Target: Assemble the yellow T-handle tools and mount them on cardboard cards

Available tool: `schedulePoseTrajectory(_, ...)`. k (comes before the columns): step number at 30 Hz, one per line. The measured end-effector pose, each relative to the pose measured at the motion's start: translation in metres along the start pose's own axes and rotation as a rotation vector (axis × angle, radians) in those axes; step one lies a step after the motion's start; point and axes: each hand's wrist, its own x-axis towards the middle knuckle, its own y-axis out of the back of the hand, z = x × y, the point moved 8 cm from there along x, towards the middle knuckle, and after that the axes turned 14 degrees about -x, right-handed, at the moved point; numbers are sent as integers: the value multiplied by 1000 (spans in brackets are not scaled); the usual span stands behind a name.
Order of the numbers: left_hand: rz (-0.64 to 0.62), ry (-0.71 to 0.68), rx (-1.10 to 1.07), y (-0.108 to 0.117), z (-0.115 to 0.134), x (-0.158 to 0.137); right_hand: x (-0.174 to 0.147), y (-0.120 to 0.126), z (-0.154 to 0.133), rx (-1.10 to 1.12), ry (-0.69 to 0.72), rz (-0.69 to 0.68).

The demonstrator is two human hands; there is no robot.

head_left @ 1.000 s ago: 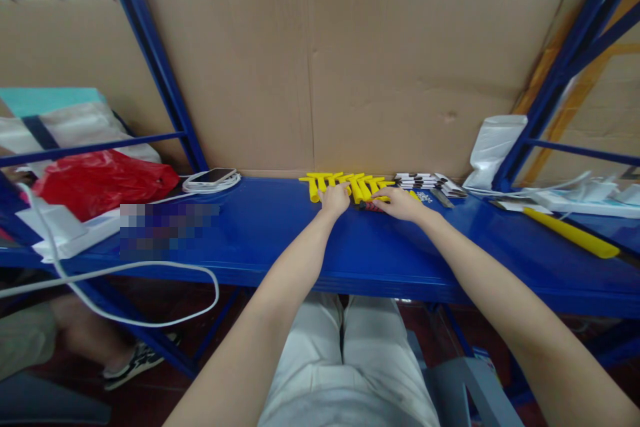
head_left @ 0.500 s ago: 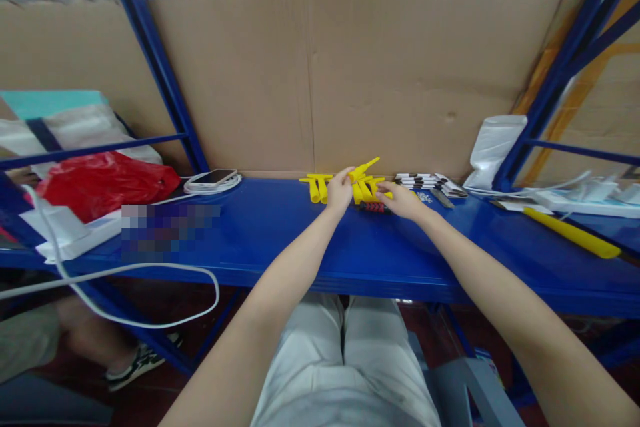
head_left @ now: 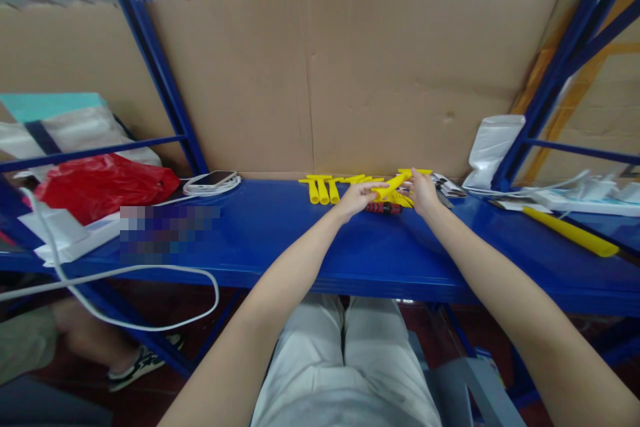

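A yellow T-shaped tool [head_left: 395,185], with a tube-like handle and a thin crossbar, is held slanted between my two hands. My left hand [head_left: 361,199] is closed around the lower end of its handle. At the crossbar end, the fingers of my right hand [head_left: 424,192] pinch it. More yellow T-shaped pieces [head_left: 403,199] lie beneath and behind my hands, partly hidden. Left of them, three similar yellow T-shaped pieces [head_left: 323,190] lie side by side in a row. A red and black handle [head_left: 385,207] lies just in front of the pile.
Cardboard [head_left: 240,80] stands along the back of the blue shelf [head_left: 270,220]. To the right are folded black-and-white packets [head_left: 447,185], a white pouch [head_left: 495,150] and a long yellow-handled tool [head_left: 570,232]. A phone [head_left: 215,178], white cables and a red bag [head_left: 107,183] are left.
Both hands have shifted to the right, and a yellow T-shaped tool is now held between them. A third piece now lies in the row on the left.
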Motion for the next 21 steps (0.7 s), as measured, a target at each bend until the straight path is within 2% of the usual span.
schedulePoseTrajectory(6,-161,194,-100,-19,-10,-10,6,17,-4,84,15,74)
schedulePoseTrajectory(9,-206,203,-106,-25,-13,-11,2,15,-8,127,20,51)
schedulePoseTrajectory(15,-109,67,17,-19,-8,-5,-10,6,-13,118,8,5)
schedulePoseTrajectory(18,-49,78,69,-15,-9,-5,-13,0,-14,87,6,-53)
schedulePoseTrajectory(21,9,86,197,-11,-8,-6,-13,-1,-16,82,21,-53)
